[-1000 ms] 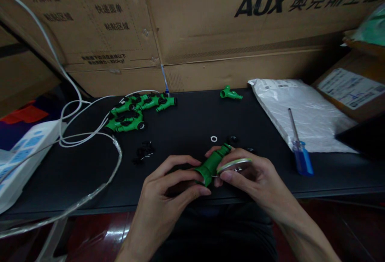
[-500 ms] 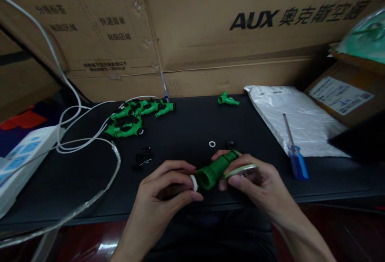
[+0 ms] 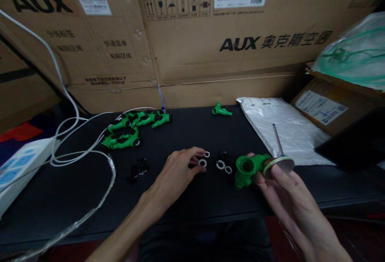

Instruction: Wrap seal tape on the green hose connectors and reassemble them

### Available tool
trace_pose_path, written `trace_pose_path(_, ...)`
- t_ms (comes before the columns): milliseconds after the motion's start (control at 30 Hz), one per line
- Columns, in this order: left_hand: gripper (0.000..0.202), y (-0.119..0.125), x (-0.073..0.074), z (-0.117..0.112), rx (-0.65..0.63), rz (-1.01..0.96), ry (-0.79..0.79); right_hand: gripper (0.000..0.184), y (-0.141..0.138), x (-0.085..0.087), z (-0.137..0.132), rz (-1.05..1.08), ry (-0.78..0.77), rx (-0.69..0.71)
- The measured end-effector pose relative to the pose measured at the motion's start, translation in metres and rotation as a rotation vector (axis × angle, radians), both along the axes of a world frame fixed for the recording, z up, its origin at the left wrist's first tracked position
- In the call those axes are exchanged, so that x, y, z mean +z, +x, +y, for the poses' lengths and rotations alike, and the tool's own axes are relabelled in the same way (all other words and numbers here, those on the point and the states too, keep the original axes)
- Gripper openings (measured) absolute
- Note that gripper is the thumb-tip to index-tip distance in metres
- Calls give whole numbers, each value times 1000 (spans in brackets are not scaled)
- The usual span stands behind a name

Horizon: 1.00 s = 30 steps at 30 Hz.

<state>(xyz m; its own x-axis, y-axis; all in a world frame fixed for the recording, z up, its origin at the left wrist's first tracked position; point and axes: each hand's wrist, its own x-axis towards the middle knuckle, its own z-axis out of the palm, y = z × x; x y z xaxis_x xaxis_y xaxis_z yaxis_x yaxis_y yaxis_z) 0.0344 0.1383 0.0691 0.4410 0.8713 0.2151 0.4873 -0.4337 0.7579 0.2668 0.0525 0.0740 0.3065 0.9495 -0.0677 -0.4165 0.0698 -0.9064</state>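
Note:
My right hand [image 3: 281, 183] grips a green plastic Y-shaped hose fitting [image 3: 247, 165], its round opening facing up toward me. A round flat disc with a silvery face and greenish rim [image 3: 281, 165] is also held in that hand, under the thumb. My left hand [image 3: 180, 169] is low over the black table, thumb and fingertips around a white ring washer [image 3: 202, 163]. Just beyond its fingertips lies a smaller white ring [image 3: 207, 154]. Two more white rings, one larger [image 3: 220, 165] and one smaller [image 3: 228, 170], rest between my hands beside a dark ring [image 3: 223, 155].
Several green fittings with black parts [image 3: 123, 133] lie at left, near small black pieces [image 3: 138, 169] and white cables [image 3: 111, 165]. One green fitting [image 3: 221, 110] lies at the back. A screwdriver [image 3: 278, 139], white package [image 3: 270, 113] and cardboard boxes [image 3: 192, 61] stand around.
My left hand has moved away from the fitting's opening, down to the table with the white ring. My right hand has shifted right and turned the fitting. The view has tilted up.

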Motion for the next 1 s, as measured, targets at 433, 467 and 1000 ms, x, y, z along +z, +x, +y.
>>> trace_pose_path(433, 37, -1, 36, -2, -138, -136, -95, 19, -27, 9, 24, 141, -29, 278)
trace_pose_path(467, 45, -2, 39, -2, -162, -113, -103, 19, -31, 9, 27, 147, -24, 311)
trace_pose_path(1000, 42, -8, 38, 43, -109, -607, -626, 32, -26, 55, 101, -456, 53, 355)
